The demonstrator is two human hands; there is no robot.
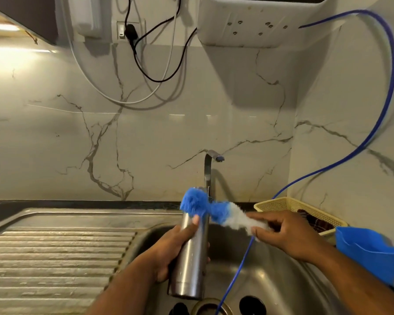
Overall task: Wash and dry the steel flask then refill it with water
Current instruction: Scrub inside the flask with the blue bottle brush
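Working over the steel sink (273, 278), presumably so drips and suds fall into the basin and not onto the ribbed draining board (55, 258) to the left. Holding the flask (192, 262) nearly upright there, tilted a little, base just above the drain (tap (210, 164) behind it, no water seen running). Wrapped round the flask's middle with the left grip (166, 253), thumb laid up its side, which leaves the top free. Covering that top with the blue head of the bottle brush (214, 210), lying across it rather than down inside, so the mouth itself is hidden. Pinching the brush's white stretch in the right grip (289, 233), off to the right of the flask, probably to steer the head in.
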